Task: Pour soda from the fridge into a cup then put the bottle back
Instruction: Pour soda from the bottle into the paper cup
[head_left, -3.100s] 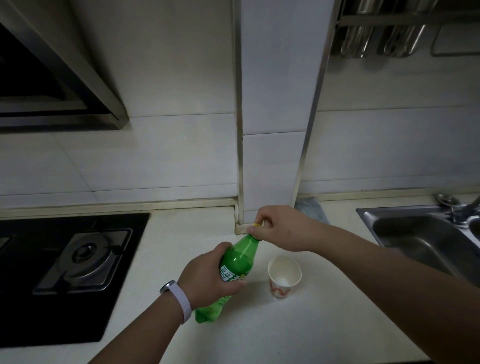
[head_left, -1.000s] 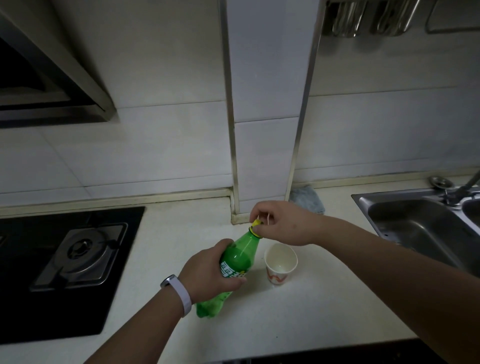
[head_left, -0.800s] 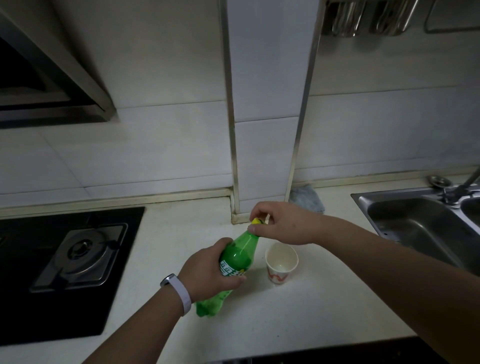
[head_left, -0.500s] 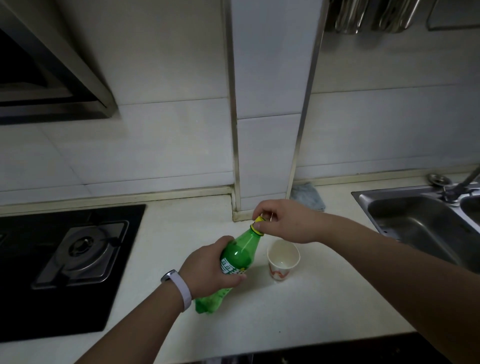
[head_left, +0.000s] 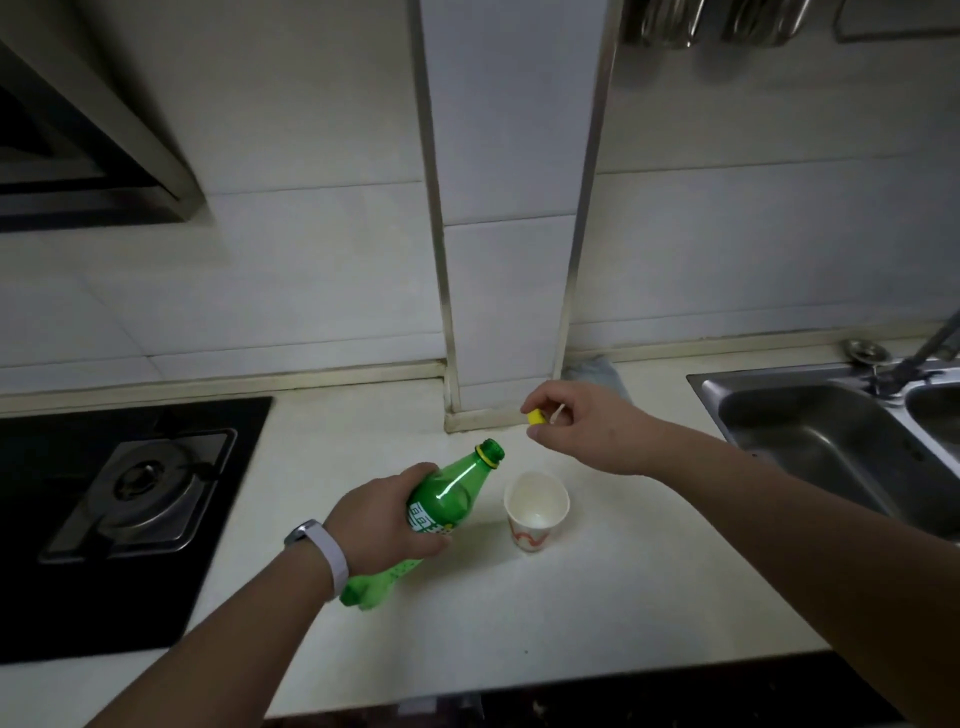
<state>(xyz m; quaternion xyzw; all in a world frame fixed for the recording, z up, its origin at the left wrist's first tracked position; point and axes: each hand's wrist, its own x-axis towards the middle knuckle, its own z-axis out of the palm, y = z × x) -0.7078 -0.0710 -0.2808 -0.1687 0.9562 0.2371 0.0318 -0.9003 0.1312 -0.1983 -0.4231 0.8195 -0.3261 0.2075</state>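
A green soda bottle (head_left: 451, 493) stands tilted on the white counter, its mouth open and bare. My left hand (head_left: 382, 525) grips it around the label. My right hand (head_left: 582, 426) is a little above and to the right of the bottle's mouth and pinches the yellow cap (head_left: 535, 417) between thumb and fingers. A small white paper cup (head_left: 536, 508) with a red pattern stands upright just right of the bottle, below my right hand; it looks empty inside.
A black gas hob (head_left: 130, 499) takes up the counter's left side. A steel sink (head_left: 831, 436) with a tap lies at the right. A tiled column (head_left: 509, 260) juts out behind the cup, with a grey cloth (head_left: 597, 371) beside it. The counter's front edge (head_left: 519, 691) runs near me.
My right hand has lifted the yellow cap off the bottle and moved up and right with it. The bottle's mouth is now uncovered. My left hand still holds the bottle.
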